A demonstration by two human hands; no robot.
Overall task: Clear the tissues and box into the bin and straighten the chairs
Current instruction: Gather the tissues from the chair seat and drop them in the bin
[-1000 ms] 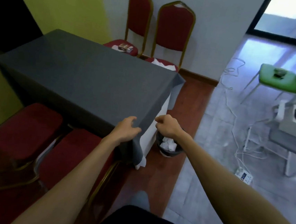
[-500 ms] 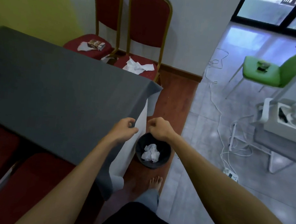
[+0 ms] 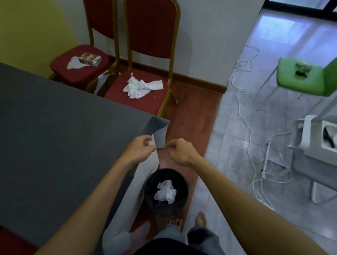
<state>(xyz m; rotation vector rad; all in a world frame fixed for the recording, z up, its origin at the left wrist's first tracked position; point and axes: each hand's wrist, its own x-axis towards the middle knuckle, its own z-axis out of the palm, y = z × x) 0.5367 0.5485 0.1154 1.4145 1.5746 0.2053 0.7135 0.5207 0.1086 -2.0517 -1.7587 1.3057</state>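
A small box (image 3: pixel 89 59) (its print too blurred to read) lies beside a tissue on the far-left red chair (image 3: pixel 81 65). Crumpled tissues (image 3: pixel 141 86) stretch left to right across the next seat. At the grey tablecloth (image 3: pixel 39 135), the left hand (image 3: pixel 139 149) and right hand (image 3: pixel 178 152) pinch its hanging corner above the black bin (image 3: pixel 165 191).

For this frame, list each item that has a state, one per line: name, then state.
bin: upright on the floor, crumpled tissue inside
tissues on near red chair: lying loose on the seat
box on far red chair: on the seat, beside a tissue
tablecloth corner: pinched up, white underside showing
left hand: pinching the cloth
right hand: closed at the cloth edge
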